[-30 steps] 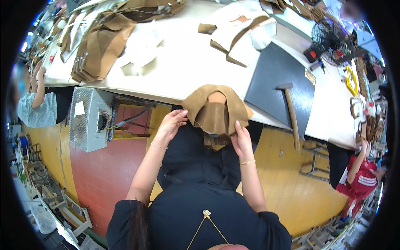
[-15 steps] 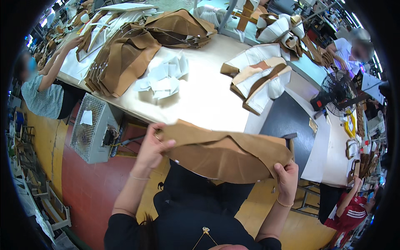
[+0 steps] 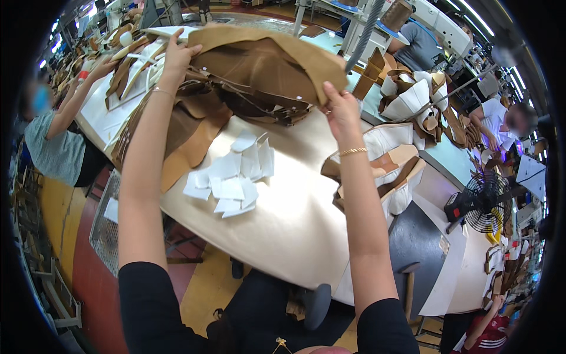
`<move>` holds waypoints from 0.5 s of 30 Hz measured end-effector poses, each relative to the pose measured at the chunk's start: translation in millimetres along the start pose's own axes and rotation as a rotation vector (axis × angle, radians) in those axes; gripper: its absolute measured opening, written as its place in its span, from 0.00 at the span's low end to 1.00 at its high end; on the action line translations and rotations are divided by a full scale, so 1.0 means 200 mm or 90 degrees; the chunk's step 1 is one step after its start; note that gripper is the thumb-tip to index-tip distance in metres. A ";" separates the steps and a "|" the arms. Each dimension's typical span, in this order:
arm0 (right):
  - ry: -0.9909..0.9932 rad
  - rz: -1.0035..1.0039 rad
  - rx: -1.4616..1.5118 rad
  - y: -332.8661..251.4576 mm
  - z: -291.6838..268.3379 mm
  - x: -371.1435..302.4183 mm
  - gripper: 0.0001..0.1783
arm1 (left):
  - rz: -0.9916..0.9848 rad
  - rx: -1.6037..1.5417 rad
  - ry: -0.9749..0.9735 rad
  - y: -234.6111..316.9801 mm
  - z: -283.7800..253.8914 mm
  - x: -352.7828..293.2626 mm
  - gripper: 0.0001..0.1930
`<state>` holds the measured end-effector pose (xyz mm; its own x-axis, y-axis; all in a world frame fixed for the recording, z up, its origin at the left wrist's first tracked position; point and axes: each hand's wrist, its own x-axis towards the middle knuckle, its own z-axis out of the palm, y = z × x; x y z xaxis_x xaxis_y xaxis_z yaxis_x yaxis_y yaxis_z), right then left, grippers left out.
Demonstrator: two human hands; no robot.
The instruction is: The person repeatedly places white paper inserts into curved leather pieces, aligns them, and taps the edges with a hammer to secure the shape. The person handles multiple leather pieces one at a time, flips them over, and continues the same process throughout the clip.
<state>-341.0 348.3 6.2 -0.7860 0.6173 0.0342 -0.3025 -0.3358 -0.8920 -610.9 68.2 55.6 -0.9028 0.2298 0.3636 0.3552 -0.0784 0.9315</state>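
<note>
Two hands (image 3: pixel 178 58) (image 3: pixel 342 106), brown panel (image 3: pixel 259 62), white marks (image 3: pixel 299 98).

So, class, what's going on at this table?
A person's left hand and right hand hold a curved brown piece by its two ends, over stacked brown pieces on the pale table. Nearer in, small white pieces lie loosely piled; a black fan stands off to the right.

Browns showed against cream.
The held piece (image 3: pixel 253 65) was brown, its upper band (image 3: pixel 298 52) lighter tan; the table (image 3: pixel 295 171) cream, the scraps (image 3: pixel 229 187) white, the board (image 3: pixel 417 239) dark grey, a red shirt (image 3: pixel 484 335) striped white.
</note>
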 end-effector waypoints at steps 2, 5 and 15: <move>-0.034 0.068 -0.116 0.15 -0.06 0.17 0.21 | 0.001 0.138 0.055 -0.13 0.03 0.10 0.42; 0.040 0.075 -0.198 0.27 -0.03 0.14 0.28 | 0.078 0.340 0.101 -0.22 0.01 0.08 0.38; 0.006 0.047 -0.424 -0.03 -0.47 -0.62 0.21 | 0.143 0.852 0.207 0.08 -1.30 -1.19 0.20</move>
<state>-191.2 341.2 -36.3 -0.7863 0.6166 -0.0392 0.1519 0.1313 -0.9796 -453.9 -240.4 -14.0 -0.7461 0.0881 0.6600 0.2899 0.9353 0.2030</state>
